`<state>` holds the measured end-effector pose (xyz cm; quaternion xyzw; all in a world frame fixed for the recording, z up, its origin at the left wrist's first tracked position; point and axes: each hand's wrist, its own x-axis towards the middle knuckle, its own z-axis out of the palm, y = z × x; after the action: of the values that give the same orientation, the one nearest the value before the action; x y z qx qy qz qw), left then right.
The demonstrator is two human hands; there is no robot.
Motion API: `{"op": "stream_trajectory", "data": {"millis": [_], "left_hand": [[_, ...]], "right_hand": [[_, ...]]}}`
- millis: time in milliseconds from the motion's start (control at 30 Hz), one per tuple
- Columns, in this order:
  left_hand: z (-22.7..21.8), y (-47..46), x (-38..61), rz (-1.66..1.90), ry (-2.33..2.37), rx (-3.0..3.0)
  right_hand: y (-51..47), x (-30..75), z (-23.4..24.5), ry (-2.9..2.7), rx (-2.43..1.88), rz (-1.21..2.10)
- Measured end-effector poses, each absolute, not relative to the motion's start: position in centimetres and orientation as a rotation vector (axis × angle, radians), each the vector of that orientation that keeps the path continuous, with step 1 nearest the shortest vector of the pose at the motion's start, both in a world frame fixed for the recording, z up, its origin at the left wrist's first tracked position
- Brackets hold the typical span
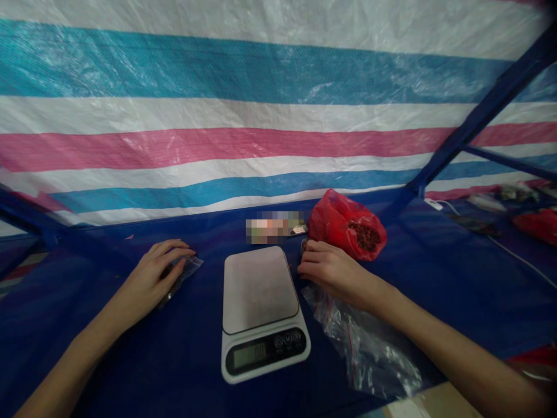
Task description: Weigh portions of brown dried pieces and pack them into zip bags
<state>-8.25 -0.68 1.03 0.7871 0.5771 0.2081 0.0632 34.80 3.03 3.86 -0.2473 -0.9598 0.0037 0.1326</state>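
Left hand point(154, 278) closes on one small clear plastic packet point(188, 271), partly hidden. Right hand point(333, 270) is curled; its hold cannot be determined. Between them stands one white digital scale point(260, 290), on a blue table point(87, 342). One red plastic bag point(343, 223) lies near the far edge, beside one blurred item point(272, 227).

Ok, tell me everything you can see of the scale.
The digital kitchen scale has a white body and a flat, scuffed grey platform with nothing on it. A dark front panel holds an LCD display, digits unreadable, and round buttons. It sits flat on a blue sheet, untouched, between the left hand and right hand.
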Motion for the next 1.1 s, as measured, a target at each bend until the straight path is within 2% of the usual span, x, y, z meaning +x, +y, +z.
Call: {"op": "stream_trajectory", "data": {"millis": [267,900,1100], "left_hand": [[0.6,-0.5,-8.5,0.615,1.732,2.381],[0.2,-0.3,-8.7,0.65,1.723,2.388],[0.3,-0.3,-8.6,0.659,1.727,2.394]], "right_hand": [[4.6,36.7,5.4,-2.253,-0.876,0.215],[2.5,33.3,2.4,-2.592,-0.839,-0.075],[2.7,33.7,3.6,-2.484,-0.792,-0.149]]}}
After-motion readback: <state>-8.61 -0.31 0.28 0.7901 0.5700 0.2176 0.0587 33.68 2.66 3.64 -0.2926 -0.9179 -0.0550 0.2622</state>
